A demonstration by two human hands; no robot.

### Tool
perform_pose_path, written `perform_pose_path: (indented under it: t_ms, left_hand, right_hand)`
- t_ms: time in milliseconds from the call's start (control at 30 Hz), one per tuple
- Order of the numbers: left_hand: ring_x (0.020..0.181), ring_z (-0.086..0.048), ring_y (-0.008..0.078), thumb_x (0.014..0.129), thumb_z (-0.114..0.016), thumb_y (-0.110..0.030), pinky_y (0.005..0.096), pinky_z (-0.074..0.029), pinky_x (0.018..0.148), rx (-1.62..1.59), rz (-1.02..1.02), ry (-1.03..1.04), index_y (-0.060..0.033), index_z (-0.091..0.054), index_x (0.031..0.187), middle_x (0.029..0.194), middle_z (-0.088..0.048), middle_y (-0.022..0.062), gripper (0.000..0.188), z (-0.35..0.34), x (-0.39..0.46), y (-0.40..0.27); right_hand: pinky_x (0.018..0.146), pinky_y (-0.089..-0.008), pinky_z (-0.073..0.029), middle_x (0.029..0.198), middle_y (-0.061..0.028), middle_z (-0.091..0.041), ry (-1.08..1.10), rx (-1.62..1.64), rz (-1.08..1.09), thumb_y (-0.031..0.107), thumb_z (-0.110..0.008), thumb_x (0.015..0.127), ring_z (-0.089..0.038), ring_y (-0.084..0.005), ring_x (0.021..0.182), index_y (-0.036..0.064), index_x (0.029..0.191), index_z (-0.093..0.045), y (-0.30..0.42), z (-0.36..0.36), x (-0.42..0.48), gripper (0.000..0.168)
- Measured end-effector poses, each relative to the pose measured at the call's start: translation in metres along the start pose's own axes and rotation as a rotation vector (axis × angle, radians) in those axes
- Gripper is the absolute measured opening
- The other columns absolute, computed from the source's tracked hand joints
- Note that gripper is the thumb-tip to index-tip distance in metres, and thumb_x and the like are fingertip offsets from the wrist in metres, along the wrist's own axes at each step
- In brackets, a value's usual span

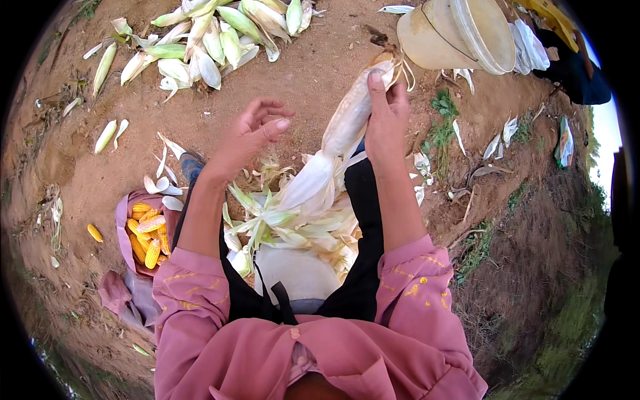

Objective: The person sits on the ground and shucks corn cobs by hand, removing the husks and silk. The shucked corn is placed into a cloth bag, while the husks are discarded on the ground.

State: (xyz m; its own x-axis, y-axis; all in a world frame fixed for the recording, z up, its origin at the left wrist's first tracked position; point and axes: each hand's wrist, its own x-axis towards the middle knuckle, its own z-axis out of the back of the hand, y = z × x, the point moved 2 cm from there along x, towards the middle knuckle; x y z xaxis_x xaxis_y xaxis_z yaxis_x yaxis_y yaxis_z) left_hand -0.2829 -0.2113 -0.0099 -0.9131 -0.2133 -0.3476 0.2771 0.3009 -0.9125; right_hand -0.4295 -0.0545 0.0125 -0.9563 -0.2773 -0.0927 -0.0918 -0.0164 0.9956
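Note:
My right hand [387, 117] grips an ear of corn [348, 115] near its upper end, thumb across it. Thin inner husk still covers the ear, and brown silk sticks out at its top. Pale husk leaves [312, 182] hang folded back from its lower end. Beside it on the left, my left hand [260, 122] is raised with bent fingers and a gap beneath the thumb, holding nothing. Between my legs lies a heap of stripped husks [300, 235]. A pink cloth sack [121, 220] at my left holds bare yellow corn cobs [150, 235].
Unhusked corn ears [230, 42] are piled ahead on bare soil. A whitish plastic bucket [440, 37] lies tipped at the upper right, near a white plastic bag [530, 47] and a partly visible person [570, 75]. One loose cob [94, 233] lies left of the sack.

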Motion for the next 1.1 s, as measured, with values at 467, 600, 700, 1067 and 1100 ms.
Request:
perform_pose_path:
  t_ms: [467, 600, 700, 1067, 1100]
  left_hand:
    - [0.09, -0.05, 0.0115, 0.085, -0.058, -0.034, 0.0264, -0.042, 0.079, -0.007, -0.096, -0.065, -0.0032, -0.044, 0.12, 0.103, -0.054, 0.0049, 0.049, -0.035, 0.007, 0.02]
    - [0.092, -0.051, 0.012, 0.081, -0.062, -0.037, 0.0263, -0.041, 0.082, -0.003, -0.099, -0.1, -0.002, -0.045, 0.119, 0.105, -0.055, 0.0057, 0.055, -0.036, 0.004, 0.014]
    - [0.089, -0.053, 0.0115, 0.079, -0.065, -0.038, 0.0262, -0.044, 0.079, -0.084, -0.064, -0.155, -0.0016, -0.047, 0.117, 0.102, -0.056, 0.0058, 0.056, -0.041, 0.002, 0.012]
    - [0.065, -0.056, 0.0102, 0.08, -0.065, -0.036, 0.0246, -0.048, 0.055, -0.488, 0.046, -0.243, -0.0026, -0.052, 0.105, 0.083, -0.059, 0.0039, 0.044, -0.033, 0.004, 0.024]
    - [0.066, -0.055, 0.0097, 0.08, -0.065, -0.036, 0.0244, -0.048, 0.056, -0.535, 0.051, -0.242, -0.0026, -0.052, 0.104, 0.082, -0.058, 0.0036, 0.043, -0.034, 0.003, 0.023]
  right_hand:
    - [0.079, -0.0271, -0.049, 0.094, -0.0087, -0.062, 0.167, 0.133, -0.251, 0.019, -0.06, 0.085, -0.06, -0.0142, 0.084, -0.004, 0.102, -0.058, 0.001, -0.034, -0.025, 0.028]
    - [0.075, -0.0272, -0.05, 0.087, -0.0073, -0.062, 0.177, 0.133, -0.266, 0.016, -0.059, 0.085, -0.06, -0.0137, 0.078, -0.002, 0.093, -0.06, 0.001, -0.035, -0.026, 0.02]
    - [0.076, -0.0277, -0.049, 0.087, -0.0073, -0.061, 0.177, 0.253, -0.363, 0.014, -0.055, 0.088, -0.059, -0.0139, 0.079, -0.001, 0.092, -0.056, -0.004, -0.034, -0.027, 0.016]
    - [0.072, -0.0272, -0.048, 0.087, -0.0053, -0.057, 0.167, 0.513, -0.516, 0.017, -0.049, 0.091, -0.056, -0.0132, 0.079, 0.004, 0.094, -0.05, -0.007, -0.055, -0.041, 0.013]
    - [0.07, -0.0258, -0.048, 0.085, -0.0039, -0.057, 0.18, 0.497, -0.509, 0.018, -0.049, 0.091, -0.056, -0.0118, 0.076, 0.005, 0.093, -0.051, -0.006, -0.058, -0.044, 0.013]
